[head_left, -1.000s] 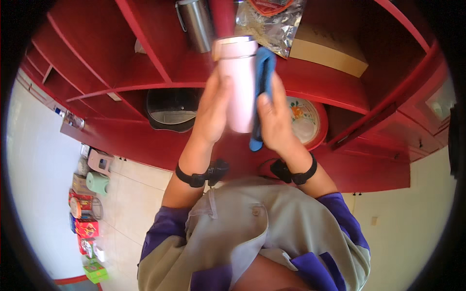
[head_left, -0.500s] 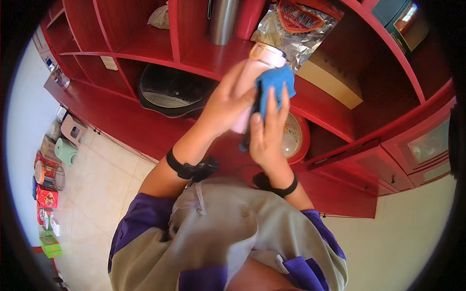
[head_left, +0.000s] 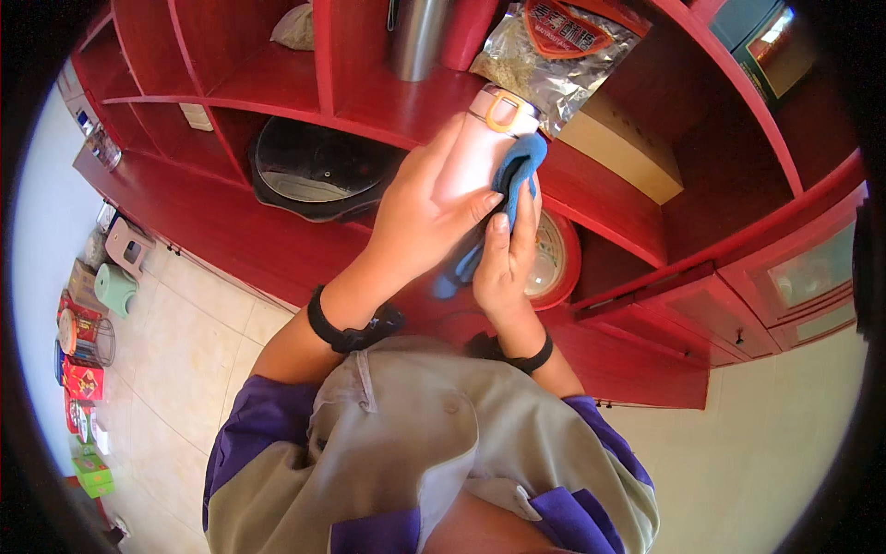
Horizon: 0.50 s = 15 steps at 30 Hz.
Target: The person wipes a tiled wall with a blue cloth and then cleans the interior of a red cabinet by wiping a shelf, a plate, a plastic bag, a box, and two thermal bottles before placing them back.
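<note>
My left hand (head_left: 415, 217) is wrapped round a pale pink bottle (head_left: 464, 164) from its left side. The bottle leans slightly, its lid end away from me, with a yellow-orange loop (head_left: 504, 111) on the lid. A blue cloth (head_left: 520, 164) lies against the bottle's right side. My right hand (head_left: 506, 272) presses that cloth with its fingers, and a loose end hangs down between my wrists. The bottle's lower end is hidden behind my left hand.
Around my hands stands a red shelf unit (head_left: 591, 222). It holds a steel flask (head_left: 420, 42), a silver packet (head_left: 563, 69), a cardboard box (head_left: 628, 152), a black pan with a glass lid (head_left: 318, 171) and a round red-rimmed dish (head_left: 568, 268). Stools (head_left: 115, 288) and boxes line the left wall.
The bottle has turned so its loop faces me more. The cloth has slid from across the bottle's front to its right side, folded narrower; the right hand has shifted slightly down.
</note>
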### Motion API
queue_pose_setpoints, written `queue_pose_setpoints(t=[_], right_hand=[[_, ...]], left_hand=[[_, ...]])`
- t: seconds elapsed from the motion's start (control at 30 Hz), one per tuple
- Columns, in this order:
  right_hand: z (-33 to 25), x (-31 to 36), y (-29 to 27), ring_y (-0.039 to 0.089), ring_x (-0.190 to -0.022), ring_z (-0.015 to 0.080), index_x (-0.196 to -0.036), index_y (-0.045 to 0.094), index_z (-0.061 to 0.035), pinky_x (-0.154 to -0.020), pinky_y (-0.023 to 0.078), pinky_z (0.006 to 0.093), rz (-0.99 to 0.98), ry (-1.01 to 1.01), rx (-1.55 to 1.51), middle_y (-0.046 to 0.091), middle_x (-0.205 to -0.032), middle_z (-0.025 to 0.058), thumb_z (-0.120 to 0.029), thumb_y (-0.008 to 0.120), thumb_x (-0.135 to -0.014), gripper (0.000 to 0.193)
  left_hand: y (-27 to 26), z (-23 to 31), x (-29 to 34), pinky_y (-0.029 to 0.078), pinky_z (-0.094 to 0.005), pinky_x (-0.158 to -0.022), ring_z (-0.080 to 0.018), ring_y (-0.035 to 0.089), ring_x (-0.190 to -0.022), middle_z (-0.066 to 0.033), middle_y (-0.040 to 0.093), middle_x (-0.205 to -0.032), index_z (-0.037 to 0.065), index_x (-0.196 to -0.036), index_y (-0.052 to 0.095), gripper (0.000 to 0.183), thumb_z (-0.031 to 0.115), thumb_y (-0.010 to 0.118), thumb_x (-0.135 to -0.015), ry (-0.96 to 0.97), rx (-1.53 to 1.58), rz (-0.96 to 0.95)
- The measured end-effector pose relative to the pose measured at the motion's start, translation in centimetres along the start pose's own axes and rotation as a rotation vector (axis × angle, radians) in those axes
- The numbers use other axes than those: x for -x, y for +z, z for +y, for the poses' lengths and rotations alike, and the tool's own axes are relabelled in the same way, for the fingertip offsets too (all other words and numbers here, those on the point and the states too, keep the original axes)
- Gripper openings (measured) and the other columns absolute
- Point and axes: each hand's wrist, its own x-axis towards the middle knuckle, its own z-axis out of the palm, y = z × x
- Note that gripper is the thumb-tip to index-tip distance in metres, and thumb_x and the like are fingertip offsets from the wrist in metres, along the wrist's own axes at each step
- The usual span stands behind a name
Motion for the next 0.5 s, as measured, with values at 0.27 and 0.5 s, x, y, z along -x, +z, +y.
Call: queue_pose_setpoints(t=[0.27, 0.5], right_hand=[[-1.0, -4.5, -2.2, 0.033, -0.130, 0.0363, -0.135, 0.040, 0.0015, -0.107, 0.025, 0.0418, 0.066, -0.107, 0.157, 0.032, -0.141, 0.0237, -0.005, 0.043, -0.090, 0.045], [-0.9, 1.6, 0.4, 0.026, -0.132, 0.0450, -0.138, 0.034, 0.0015, -0.107, 0.023, 0.0482, -0.047, 0.038, 0.078, 0.021, -0.144, 0.0293, -0.012, 0.043, -0.093, 0.048]], left_hand=[[-0.8, 1.5, 0.5, 0.041, -0.0366, -0.094, -0.0321, 0.054, -0.109, -0.0215, 0.052, -0.122, 0.000, -0.136, 0.037, 0.077, 0.027, 0.075, -0.074, -0.027, -0.066, -0.161], [-0.7, -0.2, -0.8, 0.040, -0.0292, -0.095, -0.0174, 0.049, -0.114, -0.0133, 0.049, -0.128, -0.003, -0.137, 0.032, 0.070, 0.021, 0.070, -0.083, -0.194, 0.454, -0.180]])
